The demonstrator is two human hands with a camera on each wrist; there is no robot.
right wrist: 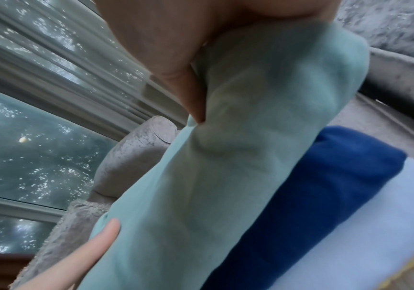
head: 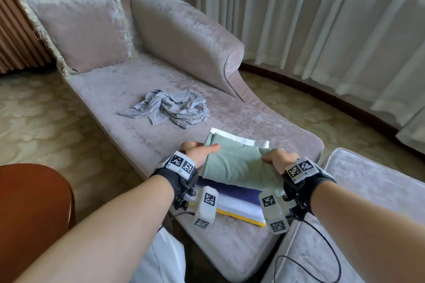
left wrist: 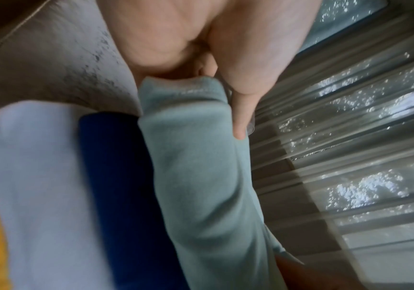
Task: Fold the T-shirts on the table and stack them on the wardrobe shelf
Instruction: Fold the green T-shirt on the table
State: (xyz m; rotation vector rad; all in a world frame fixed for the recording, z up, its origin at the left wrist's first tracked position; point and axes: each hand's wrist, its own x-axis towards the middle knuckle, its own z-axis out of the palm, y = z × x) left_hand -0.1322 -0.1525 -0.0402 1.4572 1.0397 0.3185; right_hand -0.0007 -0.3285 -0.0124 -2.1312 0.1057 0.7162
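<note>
Soft mint folded T-shirt (head: 232,163) — pinched by both hands (head: 200,153), velvet chaise (head: 128,99)

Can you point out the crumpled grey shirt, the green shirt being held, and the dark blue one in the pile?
crumpled grey shirt (head: 169,108): head view, middle of the heap on the chaise.
green shirt (head: 232,163): head view, its flat top face between the hands.
dark blue shirt (right wrist: 312,188): right wrist view, its folded edge under the green one.
</note>
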